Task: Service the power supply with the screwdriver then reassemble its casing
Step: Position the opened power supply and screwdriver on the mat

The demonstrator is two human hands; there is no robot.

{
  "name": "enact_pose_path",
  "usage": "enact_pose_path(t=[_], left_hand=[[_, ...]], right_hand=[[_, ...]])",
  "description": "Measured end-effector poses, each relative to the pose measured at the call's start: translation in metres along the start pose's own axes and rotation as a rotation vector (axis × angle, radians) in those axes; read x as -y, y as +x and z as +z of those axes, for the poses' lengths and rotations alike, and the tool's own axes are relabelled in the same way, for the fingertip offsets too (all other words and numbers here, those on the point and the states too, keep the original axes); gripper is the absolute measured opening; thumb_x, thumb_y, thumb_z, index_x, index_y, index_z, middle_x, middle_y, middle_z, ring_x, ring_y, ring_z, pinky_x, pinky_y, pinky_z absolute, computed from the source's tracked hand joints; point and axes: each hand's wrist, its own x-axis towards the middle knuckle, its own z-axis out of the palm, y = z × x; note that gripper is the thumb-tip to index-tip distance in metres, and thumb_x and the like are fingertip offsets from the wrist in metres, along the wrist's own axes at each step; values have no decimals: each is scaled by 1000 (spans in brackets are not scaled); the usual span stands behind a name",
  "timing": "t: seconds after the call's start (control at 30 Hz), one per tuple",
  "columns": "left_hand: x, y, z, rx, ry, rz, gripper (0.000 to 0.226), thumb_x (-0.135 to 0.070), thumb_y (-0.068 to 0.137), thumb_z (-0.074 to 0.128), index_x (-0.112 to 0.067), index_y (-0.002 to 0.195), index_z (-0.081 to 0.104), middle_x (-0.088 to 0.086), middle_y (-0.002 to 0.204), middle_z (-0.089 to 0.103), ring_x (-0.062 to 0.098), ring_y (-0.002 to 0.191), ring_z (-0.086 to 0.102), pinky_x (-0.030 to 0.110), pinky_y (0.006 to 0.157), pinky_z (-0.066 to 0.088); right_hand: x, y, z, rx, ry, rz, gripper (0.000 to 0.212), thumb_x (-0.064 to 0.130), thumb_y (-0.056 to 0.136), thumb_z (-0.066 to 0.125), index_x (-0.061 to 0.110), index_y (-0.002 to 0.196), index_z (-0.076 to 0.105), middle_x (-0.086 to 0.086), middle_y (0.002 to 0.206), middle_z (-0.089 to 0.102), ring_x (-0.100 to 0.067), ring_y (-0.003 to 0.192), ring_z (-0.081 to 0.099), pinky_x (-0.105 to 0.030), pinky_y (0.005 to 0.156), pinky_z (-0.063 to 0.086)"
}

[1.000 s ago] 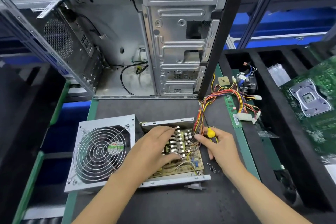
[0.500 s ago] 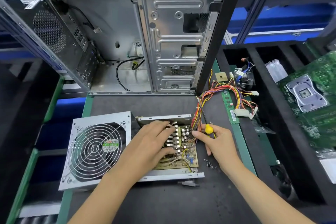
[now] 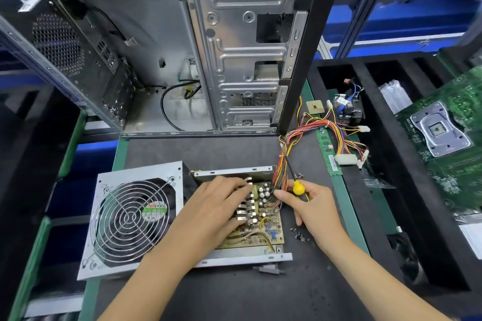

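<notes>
On the dark matted counter (image 3: 234, 294) sits the opened silver power supply (image 3: 245, 216), its base tray bared and its tan circuit board (image 3: 263, 232) facing up; the left hand (image 3: 216, 214) lies palm-down over the board, fingers spread fairly straight across the row of silver heat-sink fins (image 3: 246, 210), holding nothing; the right hand (image 3: 313, 212) sits just right of the board with its fingers curled about the yellow-handled screwdriver (image 3: 298, 187), the dark shaft slanting up and away toward the bundle of orange, red and yellow wires (image 3: 313, 135) that leaves the supply's far right corner; the forefinger of that hand reaches to the board's edge near the cluster of small black capacitors (image 3: 264, 193). Just left of the tray, touching it, lies the square grey metal cover with its round wire fan grille (image 3: 130, 219), fan side up; a scatter of small dark screws (image 3: 300, 236) rests on the counter beside the right wrist. Behind the supply stands the gutted grey steel computer case (image 3: 229, 55), its side open toward the camera; the wire bundle trails right over a narrow green memory stick (image 3: 329, 156) at the counter's edge. Well to the right, a black foam tray (image 3: 386, 164) holds a green motherboard with a silver socket bracket (image 3: 440, 133).
</notes>
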Motion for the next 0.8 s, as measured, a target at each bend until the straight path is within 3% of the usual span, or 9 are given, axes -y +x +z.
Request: enact_pose_path(t=[0.13, 0.27, 0.4, 0.47, 0.53, 0.6, 0.67, 0.73, 0.8], left_hand=[[-1, 1, 0, 19, -22, -59, 73, -47, 84, 69, -24, 147, 39, -11, 140, 46, 11, 129, 41, 30, 105, 36], [10, -11, -15, -171, -170, -147, 49, -56, 89, 53, -23, 124, 63, -14, 114, 64, 6, 105, 58, 26, 91, 47], [30, -24, -25, -319, -377, -183, 25, -32, 98, 52, -18, 109, 71, -14, 99, 68, 0, 95, 62, 22, 84, 49], [35, -24, -26, -325, -390, -170, 17, -20, 95, 61, -17, 109, 71, -14, 99, 68, -1, 95, 61, 20, 83, 49], [40, -26, -28, -302, -337, -156, 19, -14, 91, 66, -18, 110, 70, -14, 99, 66, -2, 96, 58, 21, 92, 43], [47, -29, -30, -290, -216, -161, 26, -16, 84, 72, -22, 109, 68, -14, 99, 62, 0, 98, 53, 23, 100, 29], [50, -32, -32, -256, -109, -214, 43, -24, 74, 80, -25, 114, 62, -11, 106, 53, 7, 103, 48, 27, 100, 21], [53, -37, -33, -178, -15, -289, 70, -43, 69, 81, -22, 129, 52, -3, 126, 47, 18, 122, 44, 36, 106, 22], [53, -43, -34, -64, 70, -359, 91, -63, 71, 67, -22, 146, 37, 3, 149, 35, 25, 141, 28, 48, 115, 19]], right_hand=[[1, 1, 0, 16, -19, 0, 23, 36, 71, 79, 16, 79, 71, 7, 43, 51, -12, 30, 36, -17, 42, 38], [4, -1, -2, 57, -70, -40, 17, 36, 77, 75, 22, 75, 66, 9, 40, 47, -11, 29, 38, -17, 43, 40], [13, -6, -2, 11, -165, -86, 13, 43, 73, 74, 42, 79, 62, 14, 59, 59, -9, 32, 41, -17, 42, 40], [21, -6, -2, -95, -259, -163, 17, 40, 73, 73, 36, 84, 62, 12, 77, 64, -4, 44, 48, -20, 47, 41], [32, -8, -3, -170, -421, -337, 13, 27, 77, 75, 26, 83, 63, 10, 80, 62, -6, 60, 53, -17, 54, 41], [44, -9, -1, -133, -514, -512, 9, 18, 79, 74, 17, 83, 67, 10, 79, 61, -4, 71, 54, -11, 63, 41], [54, -12, 5, 68, -547, -629, 13, 23, 79, 74, 16, 90, 73, 11, 88, 65, -1, 76, 59, -16, 67, 48], [63, -14, 17, 249, -687, -752, 29, 37, 76, 74, 19, 99, 75, 10, 104, 69, -3, 75, 64, -26, 61, 55], [68, -12, 27, 341, -936, -851, 50, 51, 67, 77, 22, 108, 72, 7, 116, 66, -6, 60, 62, -28, 50, 54]])
